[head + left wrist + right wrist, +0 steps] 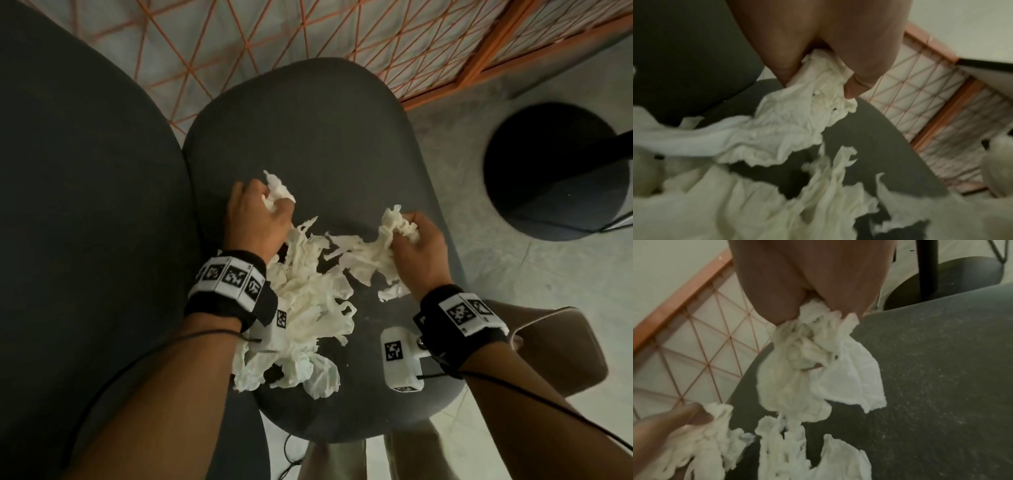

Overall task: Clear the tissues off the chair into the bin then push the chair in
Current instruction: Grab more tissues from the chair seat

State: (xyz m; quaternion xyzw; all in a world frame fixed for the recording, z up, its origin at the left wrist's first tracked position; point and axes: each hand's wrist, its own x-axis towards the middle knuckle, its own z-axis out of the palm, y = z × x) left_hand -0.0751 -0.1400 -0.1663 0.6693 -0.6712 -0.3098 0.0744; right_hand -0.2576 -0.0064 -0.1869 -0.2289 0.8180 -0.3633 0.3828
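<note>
White crumpled tissues [308,308] lie in a loose heap on the dark grey chair seat [308,130]. My left hand [260,212] grips a wad of tissue [277,192] at the heap's far left; its fingers curl round the tissue [818,91] in the left wrist view. My right hand [418,240] grips another bunch of tissue [394,222] at the heap's right. That bunch [818,356] hangs from the fingers just above the seat [931,386]. A round dark bin [548,171] stands on the floor to the right of the chair.
The chair's dark backrest [85,205] fills the left side. An orange wire-grid frame [308,34] stands behind the seat. A black pole [603,144] crosses over the bin. Pale floor [513,274] lies between chair and bin.
</note>
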